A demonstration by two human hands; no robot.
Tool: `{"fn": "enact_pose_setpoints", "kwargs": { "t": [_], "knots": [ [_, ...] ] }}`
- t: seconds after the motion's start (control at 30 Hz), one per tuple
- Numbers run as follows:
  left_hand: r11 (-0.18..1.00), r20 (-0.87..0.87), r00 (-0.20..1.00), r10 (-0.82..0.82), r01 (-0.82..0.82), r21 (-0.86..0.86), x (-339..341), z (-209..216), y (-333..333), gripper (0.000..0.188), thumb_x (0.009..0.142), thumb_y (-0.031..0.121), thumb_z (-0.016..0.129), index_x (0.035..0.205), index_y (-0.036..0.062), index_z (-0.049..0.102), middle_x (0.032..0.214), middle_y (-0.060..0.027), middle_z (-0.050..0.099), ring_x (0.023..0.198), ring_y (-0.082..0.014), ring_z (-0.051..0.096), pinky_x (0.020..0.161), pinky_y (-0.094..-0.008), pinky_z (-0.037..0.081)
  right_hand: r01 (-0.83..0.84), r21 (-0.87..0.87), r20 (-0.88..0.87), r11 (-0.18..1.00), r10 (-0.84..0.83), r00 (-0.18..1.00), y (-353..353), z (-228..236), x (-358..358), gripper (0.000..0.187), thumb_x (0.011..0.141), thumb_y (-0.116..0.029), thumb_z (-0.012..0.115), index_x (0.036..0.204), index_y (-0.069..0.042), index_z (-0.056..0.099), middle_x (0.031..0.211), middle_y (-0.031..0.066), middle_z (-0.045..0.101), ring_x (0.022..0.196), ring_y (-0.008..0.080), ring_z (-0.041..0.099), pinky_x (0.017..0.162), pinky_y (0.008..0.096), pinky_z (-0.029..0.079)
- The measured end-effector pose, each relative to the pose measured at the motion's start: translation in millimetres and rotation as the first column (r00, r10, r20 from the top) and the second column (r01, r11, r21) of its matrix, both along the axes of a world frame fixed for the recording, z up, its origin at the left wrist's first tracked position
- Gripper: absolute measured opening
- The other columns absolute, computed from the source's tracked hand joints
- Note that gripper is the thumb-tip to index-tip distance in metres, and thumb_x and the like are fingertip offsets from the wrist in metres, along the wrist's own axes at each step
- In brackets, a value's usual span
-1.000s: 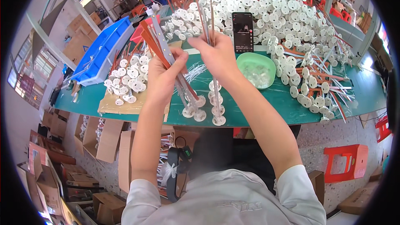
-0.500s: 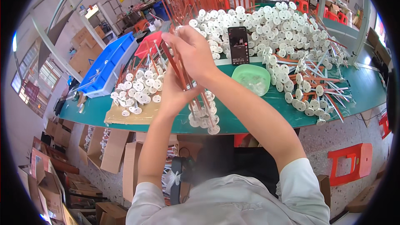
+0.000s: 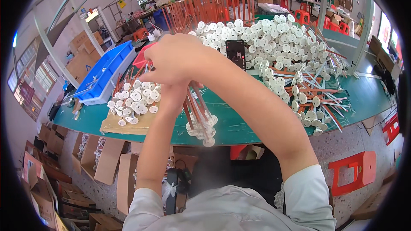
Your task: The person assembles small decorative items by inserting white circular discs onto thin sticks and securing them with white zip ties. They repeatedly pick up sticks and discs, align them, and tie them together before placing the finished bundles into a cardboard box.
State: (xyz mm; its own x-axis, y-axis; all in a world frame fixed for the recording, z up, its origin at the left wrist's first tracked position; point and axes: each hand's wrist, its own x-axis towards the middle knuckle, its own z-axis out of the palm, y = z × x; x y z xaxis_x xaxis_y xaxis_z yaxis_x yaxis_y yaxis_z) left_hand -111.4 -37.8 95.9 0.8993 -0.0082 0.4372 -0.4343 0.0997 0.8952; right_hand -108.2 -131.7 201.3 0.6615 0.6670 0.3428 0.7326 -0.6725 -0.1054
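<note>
1. Above the near edge of the green table (image 3: 364, 102), held up close under the camera – a bundle of rods (image 3: 198, 111), orange and white shafts with white disc-shaped caps clustered at the lower end, hanging just over the table edge
2. Right hand (image 3: 180, 60) on top, fingers curled down around the upper part of the bundle; closed on the shafts, though the fingertips themselves sit out of sight behind the knuckles
3. Left hand (image 3: 173, 96) underneath, mostly covered by the right one; seems wrapped around the same shafts, but exactly how its fingers lie cannot be told
4. Probably light as a bunch, thin and stiff – plastic by the look; smooth shafts likely to slide against one another and fan out, so best gripped mid-shaft with the whole hand rather than by the caps, which splay loosely at the bottom
5. To the left on the table, a smaller heap of capped rods (image 3: 132, 100) lying on a sheet of brown cardboard (image 3: 117, 126), with a blue plastic tray (image 3: 107, 70) beyond it
6. Further back and to the right, a big pile of the same pieces (image 3: 291, 55) spreading across the table, a dark phone (image 3: 236, 53) propped upright against it
7. Below the table edge, open cardboard boxes (image 3: 100, 158) on the floor; a red stool (image 3: 355, 171) off to the right
</note>
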Motion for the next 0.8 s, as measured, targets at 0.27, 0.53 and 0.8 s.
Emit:
{"fn": "enact_pose_setpoints", "kwargs": {
  "t": [0.27,0.53,0.8],
  "knots": [
    [0.998,-0.020,0.999,-0.033,0.034,0.057,8.1,-0.6,9.3,0.009,0.092,0.006,0.053,0.093,0.0028,0.061,0.088,-0.0044,0.062,0.077,-0.0126,0.061,0.063,-0.0278,0.050,0.085,0.182,0.170,0.980,-0.117,0.979,12.1,7.2,-0.6,0.060,0.079,-0.062,0.056,0.105,-0.009,0.068,0.104,0.0144,0.067,0.101,0.0276,0.064,0.083,0.0445,0.052],
    [0.991,0.068,0.997,0.036,-0.027,-0.130,15.6,-5.8,0.6,0.025,0.089,0.011,0.062,0.111,0.0030,0.056,0.106,-0.0063,0.061,0.095,-0.0160,0.061,0.074,-0.0314,0.052,0.208,-0.185,-0.095,0.960,-0.229,0.969,17.0,15.9,1.9,0.061,0.073,-0.059,0.065,0.116,-0.016,0.067,0.112,0.0045,0.067,0.103,0.0227,0.065,0.085,0.0431,0.050],
    [0.987,0.356,0.923,0.143,-0.159,0.017,-30.3,-24.2,39.8,0.025,0.089,0.018,0.062,0.110,0.0056,0.055,0.100,-0.0045,0.059,0.089,-0.0175,0.057,0.075,-0.0305,0.048,-0.156,0.176,0.044,0.972,0.151,0.988,19.1,4.5,-62.8,0.043,0.077,-0.042,0.066,0.100,-0.006,0.071,0.100,0.0151,0.066,0.093,0.0289,0.066,0.079,0.0411,0.053]
  ]
}}
